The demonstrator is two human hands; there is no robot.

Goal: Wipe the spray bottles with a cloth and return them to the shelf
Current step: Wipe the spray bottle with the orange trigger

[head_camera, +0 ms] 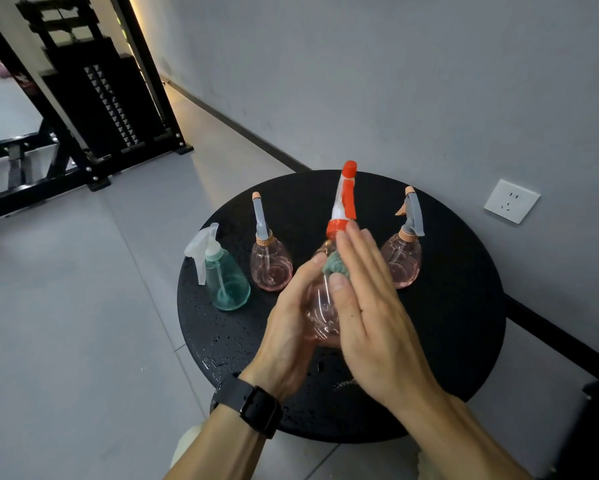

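Note:
Above the round black table (464,323) I hold a clear pink spray bottle with an orange-red sprayer head (344,202). My left hand (291,327) grips its body from the left. With fingers straight, my right hand (370,306) presses a small green cloth (336,268) against the bottle's shoulder. Three more bottles stand on the table: a teal one with a white sprayer (227,282) at the left, a pink one with a grey sprayer (270,265) beside it, and another pink one (403,261) at the right.
A grey wall with a white socket (511,201) runs behind and to the right of the table. A black metal gym frame (93,109) stands at the back left on the tiled floor. A dark watch is on my left wrist.

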